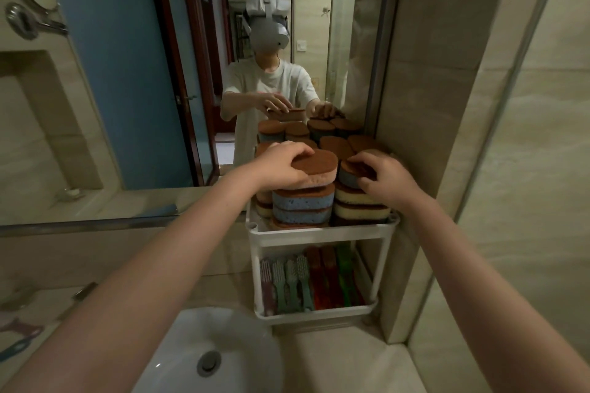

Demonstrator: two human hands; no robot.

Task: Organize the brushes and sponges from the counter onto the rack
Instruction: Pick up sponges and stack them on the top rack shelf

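Note:
A white two-tier rack (319, 234) stands on the counter against the mirror. Its top shelf is stacked with several brown-topped sponges in blue and cream. My left hand (284, 159) grips a pink sponge with a brown top (316, 169) on the front left stack. My right hand (383, 175) holds a blue sponge with a brown top (349, 177) on the front right stack. On the lower shelf lie several brushes (287, 281) in pink, green and red, side by side.
A white sink (217, 344) sits just below the rack, with its drain near the middle. Two loose brushes (19, 338) lie on the counter at far left. A tiled wall (447, 137) stands right beside the rack. The mirror (159, 73) behind reflects a person.

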